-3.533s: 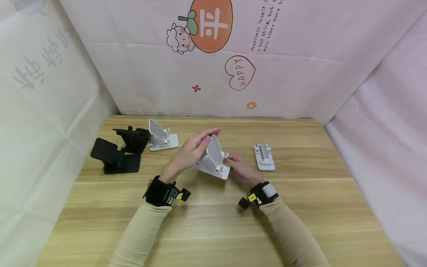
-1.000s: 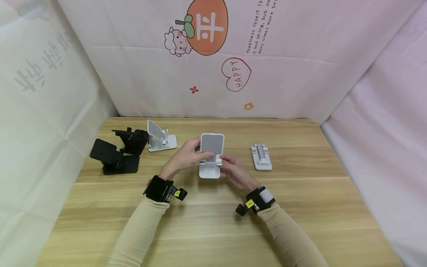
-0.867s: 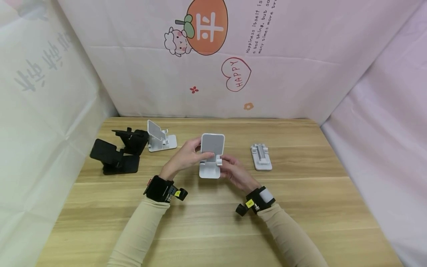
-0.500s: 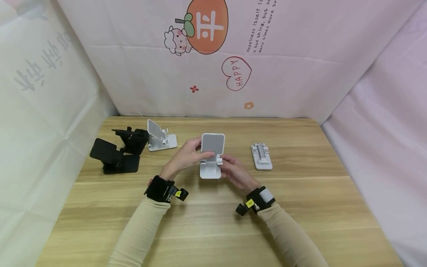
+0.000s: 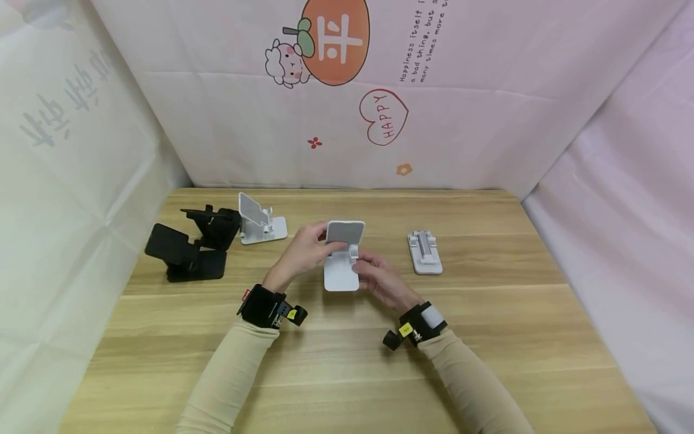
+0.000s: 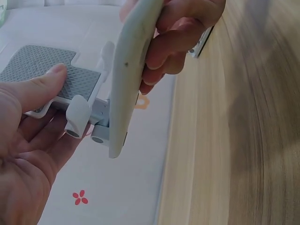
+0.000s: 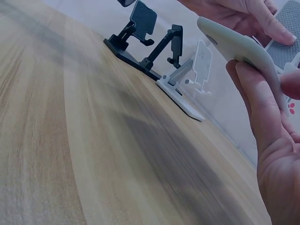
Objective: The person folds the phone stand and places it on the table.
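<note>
Between both hands, above the table, is a white folding phone stand (image 5: pixel 341 274) with a grey textured pad. My left hand (image 5: pixel 305 250) grips its hinged back plate (image 6: pixel 40 68), the thumb pressed flat on the pad and the fingers behind. My right hand (image 5: pixel 382 278) holds the base (image 6: pixel 129 79) by its edge, thumb on top near the hooks and fingers curled underneath, as the right wrist view shows. The back plate leans away from the base at an angle. In the left wrist view one hook (image 6: pixel 78 115) stands out below the left thumb.
At the left stand two unfolded black phone stands (image 5: pixel 197 262) and an unfolded white phone stand (image 5: pixel 264 229), close together. A folded white phone stand (image 5: pixel 425 253) lies to the right of my hands. A printed cloth (image 5: pixel 461 132) rises behind the wooden table (image 5: pixel 347 374).
The held stand turned from sideways to face the camera, and the left thumb moved onto its pad. Over the last half second the back plate tilted back and the right thumb came onto the base.
</note>
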`<action>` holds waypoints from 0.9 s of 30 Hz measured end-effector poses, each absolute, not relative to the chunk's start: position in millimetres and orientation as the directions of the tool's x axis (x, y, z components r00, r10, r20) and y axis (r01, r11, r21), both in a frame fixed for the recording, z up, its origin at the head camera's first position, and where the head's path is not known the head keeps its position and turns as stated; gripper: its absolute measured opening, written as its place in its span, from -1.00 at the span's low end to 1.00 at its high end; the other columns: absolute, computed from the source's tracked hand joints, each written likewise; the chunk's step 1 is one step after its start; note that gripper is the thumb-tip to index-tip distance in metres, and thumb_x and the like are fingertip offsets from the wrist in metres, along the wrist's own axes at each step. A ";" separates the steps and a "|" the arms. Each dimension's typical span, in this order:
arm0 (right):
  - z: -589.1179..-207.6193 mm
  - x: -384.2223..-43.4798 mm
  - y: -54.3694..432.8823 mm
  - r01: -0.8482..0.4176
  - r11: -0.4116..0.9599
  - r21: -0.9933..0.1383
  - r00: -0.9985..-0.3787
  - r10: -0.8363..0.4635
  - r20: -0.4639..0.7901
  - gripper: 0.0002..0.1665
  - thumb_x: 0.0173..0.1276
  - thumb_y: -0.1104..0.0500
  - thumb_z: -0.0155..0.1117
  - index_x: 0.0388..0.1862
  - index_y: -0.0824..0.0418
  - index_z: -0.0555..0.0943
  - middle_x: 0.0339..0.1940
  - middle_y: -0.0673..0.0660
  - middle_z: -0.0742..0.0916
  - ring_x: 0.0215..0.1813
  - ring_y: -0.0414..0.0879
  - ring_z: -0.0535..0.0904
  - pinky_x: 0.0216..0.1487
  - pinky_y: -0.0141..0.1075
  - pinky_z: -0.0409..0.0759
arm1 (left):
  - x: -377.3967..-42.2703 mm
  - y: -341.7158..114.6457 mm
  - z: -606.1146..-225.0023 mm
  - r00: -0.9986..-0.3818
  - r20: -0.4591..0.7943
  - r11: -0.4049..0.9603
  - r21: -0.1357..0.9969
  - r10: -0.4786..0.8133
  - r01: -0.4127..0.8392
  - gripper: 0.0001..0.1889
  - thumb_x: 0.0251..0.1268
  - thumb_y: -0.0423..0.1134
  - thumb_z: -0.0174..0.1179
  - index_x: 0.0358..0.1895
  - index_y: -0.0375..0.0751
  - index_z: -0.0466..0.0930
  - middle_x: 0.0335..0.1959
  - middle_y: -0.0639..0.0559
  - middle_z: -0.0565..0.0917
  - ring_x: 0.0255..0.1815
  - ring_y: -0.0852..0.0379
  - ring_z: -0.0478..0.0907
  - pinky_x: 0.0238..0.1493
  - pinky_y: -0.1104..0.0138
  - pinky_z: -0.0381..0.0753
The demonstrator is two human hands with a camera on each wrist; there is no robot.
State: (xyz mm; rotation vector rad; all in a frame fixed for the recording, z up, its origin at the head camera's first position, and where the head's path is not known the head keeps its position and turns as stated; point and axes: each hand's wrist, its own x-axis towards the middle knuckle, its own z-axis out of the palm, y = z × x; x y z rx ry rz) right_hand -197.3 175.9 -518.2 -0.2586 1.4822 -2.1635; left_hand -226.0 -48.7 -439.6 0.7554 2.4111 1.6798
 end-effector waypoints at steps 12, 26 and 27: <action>-517.9 -196.1 176.9 0.296 -0.272 -0.916 -0.849 -0.514 -0.122 -0.48 0.61 0.33 0.00 0.46 0.50 0.28 0.08 0.14 0.72 -0.02 -0.10 0.75 -0.10 -0.37 0.76 | -225.6 -46.1 -441.3 -0.863 0.260 0.274 0.874 0.434 0.401 -0.62 0.30 -0.40 0.40 0.17 -0.37 0.66 0.05 -0.25 0.76 0.11 -0.16 0.71 0.22 -0.03 0.65; -517.4 -194.3 176.6 0.291 -0.278 -0.916 -0.853 -0.510 -0.116 -0.47 0.59 0.34 0.01 0.45 0.53 0.29 0.05 0.12 0.74 -0.06 -0.12 0.76 -0.14 -0.37 0.76 | -228.1 -43.4 -446.0 -0.850 0.333 0.297 0.832 0.407 0.468 -0.64 0.26 -0.40 0.43 0.12 -0.35 0.70 0.03 -0.22 0.78 0.07 -0.13 0.74 0.17 0.08 0.70; -517.2 -193.9 176.4 0.290 -0.280 -0.915 -0.852 -0.510 -0.114 -0.46 0.58 0.34 0.01 0.46 0.54 0.28 0.06 0.12 0.74 -0.05 -0.11 0.76 -0.14 -0.37 0.76 | -228.3 -43.3 -446.5 -0.850 0.337 0.298 0.830 0.406 0.471 -0.64 0.26 -0.41 0.43 0.12 -0.35 0.70 0.02 -0.23 0.78 0.07 -0.14 0.74 0.17 0.07 0.70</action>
